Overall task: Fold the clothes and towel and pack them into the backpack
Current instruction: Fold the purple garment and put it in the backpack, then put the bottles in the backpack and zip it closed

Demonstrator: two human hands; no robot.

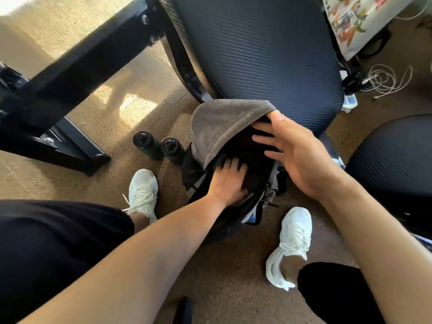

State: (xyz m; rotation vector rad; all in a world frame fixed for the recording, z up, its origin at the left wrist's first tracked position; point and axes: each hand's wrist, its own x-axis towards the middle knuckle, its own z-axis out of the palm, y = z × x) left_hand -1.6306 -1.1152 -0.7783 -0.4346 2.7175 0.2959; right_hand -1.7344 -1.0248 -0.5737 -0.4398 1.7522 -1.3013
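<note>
A black backpack [195, 174] stands open on the floor between my feet. A grey-brown towel [217, 125] is draped over its far side and hangs partly into the opening. Dark folded clothing [256, 176] fills the opening. My left hand [228, 182] presses flat on that clothing at the near rim. My right hand [295, 155] hovers over the opening with fingers spread, its thumb touching the towel's right edge.
Two dark bottles [147, 143] [172, 149] stand on the carpet left of the backpack. A blue office chair [268, 54] is right behind it and a second chair [395, 157] at right. A black table leg [70, 146] is at left, white cables [385, 80] at far right.
</note>
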